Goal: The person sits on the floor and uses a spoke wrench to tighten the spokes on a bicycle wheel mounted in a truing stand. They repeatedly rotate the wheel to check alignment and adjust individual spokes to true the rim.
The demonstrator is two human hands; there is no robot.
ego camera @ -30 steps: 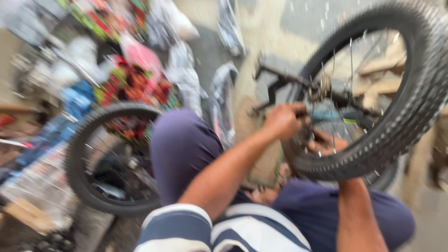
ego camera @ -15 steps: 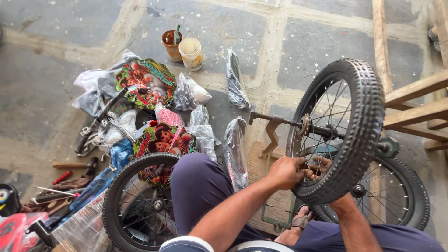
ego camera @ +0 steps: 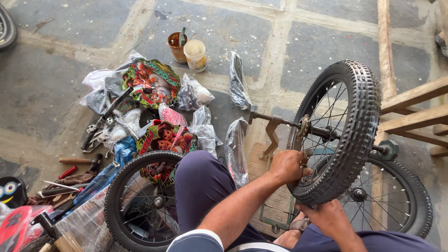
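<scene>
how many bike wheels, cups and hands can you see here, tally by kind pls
bike wheels: 4 (one held upright, one behind it, one by the knee, one cut off at the top left edge)
cups: 2 (brown, pale)
hands: 2 (left hand, right hand)
total: 8

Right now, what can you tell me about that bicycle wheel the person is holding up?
The wheel is small, with a knobby black rubber tyre, thin metal spokes and a hub carrying a toothed sprocket. An axle sticks out both sides, and a rust-brown crank arm hangs from a rod beside it. It stands upright, tilted slightly, above another wheel lying flat. The left hand grips at the spokes near the rim; the right hand supports the tyre from below.
</scene>
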